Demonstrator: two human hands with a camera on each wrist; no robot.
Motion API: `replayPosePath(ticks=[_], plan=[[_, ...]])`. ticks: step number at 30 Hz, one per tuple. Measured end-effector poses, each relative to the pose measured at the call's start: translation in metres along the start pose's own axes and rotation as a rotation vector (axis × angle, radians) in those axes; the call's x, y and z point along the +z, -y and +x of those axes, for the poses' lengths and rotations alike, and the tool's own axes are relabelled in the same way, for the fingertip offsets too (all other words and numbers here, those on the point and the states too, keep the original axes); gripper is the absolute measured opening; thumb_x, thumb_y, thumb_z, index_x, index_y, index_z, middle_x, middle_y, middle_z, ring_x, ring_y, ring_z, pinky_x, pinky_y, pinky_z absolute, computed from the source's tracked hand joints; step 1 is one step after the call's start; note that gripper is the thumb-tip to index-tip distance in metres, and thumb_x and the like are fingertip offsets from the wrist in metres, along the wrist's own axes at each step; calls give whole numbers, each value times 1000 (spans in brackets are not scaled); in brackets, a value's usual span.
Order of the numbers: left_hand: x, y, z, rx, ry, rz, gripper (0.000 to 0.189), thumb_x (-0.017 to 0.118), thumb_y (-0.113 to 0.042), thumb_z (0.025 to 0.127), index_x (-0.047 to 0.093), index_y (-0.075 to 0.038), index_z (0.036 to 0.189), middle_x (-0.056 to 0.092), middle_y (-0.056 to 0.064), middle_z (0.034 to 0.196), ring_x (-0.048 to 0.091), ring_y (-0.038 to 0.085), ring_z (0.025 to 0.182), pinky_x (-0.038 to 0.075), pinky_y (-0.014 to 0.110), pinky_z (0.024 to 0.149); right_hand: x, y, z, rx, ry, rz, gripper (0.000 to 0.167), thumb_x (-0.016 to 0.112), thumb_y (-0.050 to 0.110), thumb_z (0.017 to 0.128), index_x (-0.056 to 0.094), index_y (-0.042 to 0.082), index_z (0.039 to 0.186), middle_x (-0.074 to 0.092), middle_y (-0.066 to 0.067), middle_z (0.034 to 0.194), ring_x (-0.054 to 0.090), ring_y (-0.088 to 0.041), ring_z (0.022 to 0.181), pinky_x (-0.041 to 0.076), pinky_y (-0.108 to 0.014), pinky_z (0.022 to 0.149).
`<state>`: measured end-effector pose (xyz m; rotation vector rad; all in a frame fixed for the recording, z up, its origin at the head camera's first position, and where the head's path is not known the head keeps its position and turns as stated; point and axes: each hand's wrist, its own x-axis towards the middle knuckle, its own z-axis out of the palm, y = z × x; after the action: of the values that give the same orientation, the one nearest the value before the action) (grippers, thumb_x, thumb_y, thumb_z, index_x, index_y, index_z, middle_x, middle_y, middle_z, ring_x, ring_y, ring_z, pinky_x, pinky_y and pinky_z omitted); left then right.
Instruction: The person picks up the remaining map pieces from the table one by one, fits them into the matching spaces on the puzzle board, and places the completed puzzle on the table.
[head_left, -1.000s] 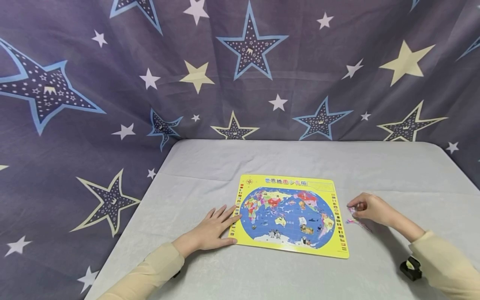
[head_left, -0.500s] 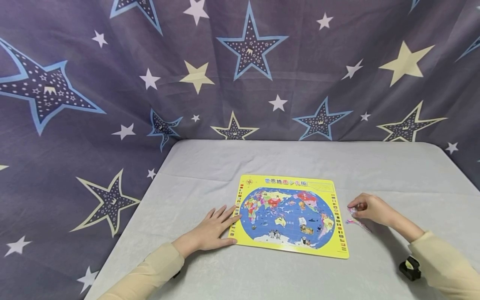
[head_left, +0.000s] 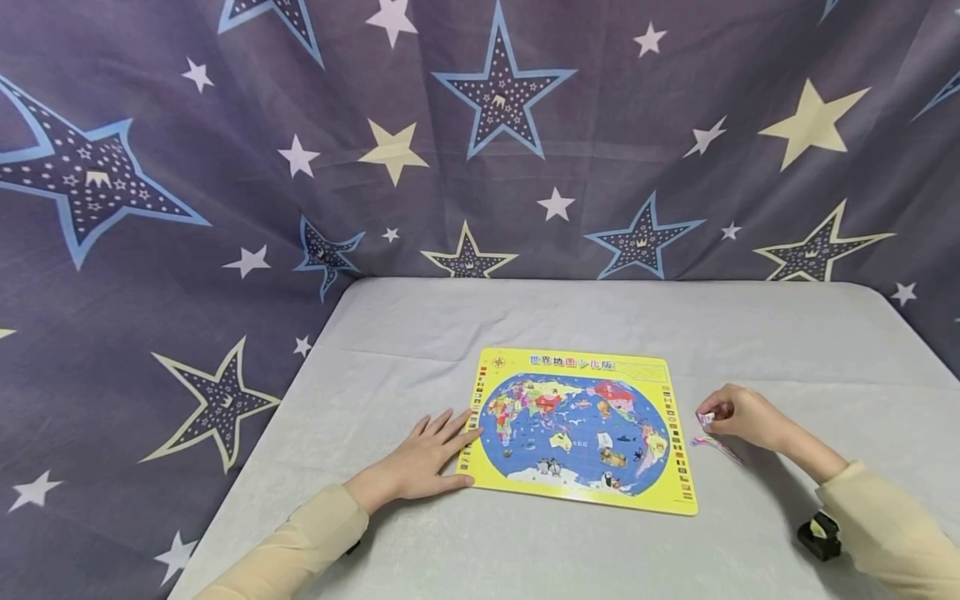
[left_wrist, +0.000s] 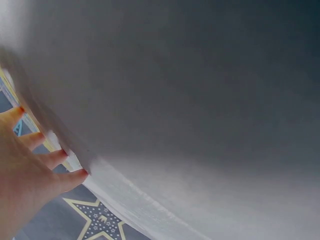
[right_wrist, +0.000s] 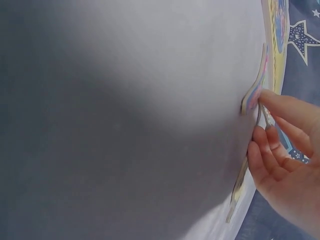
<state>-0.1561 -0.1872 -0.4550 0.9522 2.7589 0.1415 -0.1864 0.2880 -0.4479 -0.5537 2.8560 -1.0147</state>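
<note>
Right hand pinches a small flat pink-and-white puzzle piece in its fingertips, left hand spread on the edge of the yellow rectangular world-map board between hands; piece likely light, stiff, slick-faced, so grip the edges.

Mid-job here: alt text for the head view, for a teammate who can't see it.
A person's right hand pinches a small colourful piece just right of a yellow-bordered world-map board, with a second piece close by on the grey tabletop. The left hand, fingers spread, rests on the board's left edge; dark star-patterned cloth hangs behind.
</note>
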Motion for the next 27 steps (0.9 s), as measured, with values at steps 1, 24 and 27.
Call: replayPosePath(ticks=[1, 24, 27], plan=[[0, 0, 0, 0, -1, 1, 72, 33, -66, 83, 23, -24, 142, 11, 3, 148, 12, 31, 133, 14, 55, 102, 0, 0, 0, 1, -1, 2, 16, 70, -3, 67, 66, 0, 81, 51, -2, 73, 39, -2, 61, 36, -20, 52], [0, 0, 0, -3, 2, 16, 72, 32, -65, 83, 21, -25, 142, 10, 2, 148, 10, 30, 134, 13, 53, 102, -2, -2, 1, -11, 65, 33, 9, 63, -3, 74, 65, 2, 82, 61, -2, 73, 51, -1, 62, 45, -21, 55], [0, 0, 0, -2, 2, 15, 72, 33, -65, 83, 22, -25, 142, 10, 2, 148, 11, 30, 134, 13, 53, 102, -5, 1, 1, -20, 78, 29, 10, 60, -3, 77, 66, 1, 83, 63, -4, 77, 54, -1, 65, 47, -22, 57]])
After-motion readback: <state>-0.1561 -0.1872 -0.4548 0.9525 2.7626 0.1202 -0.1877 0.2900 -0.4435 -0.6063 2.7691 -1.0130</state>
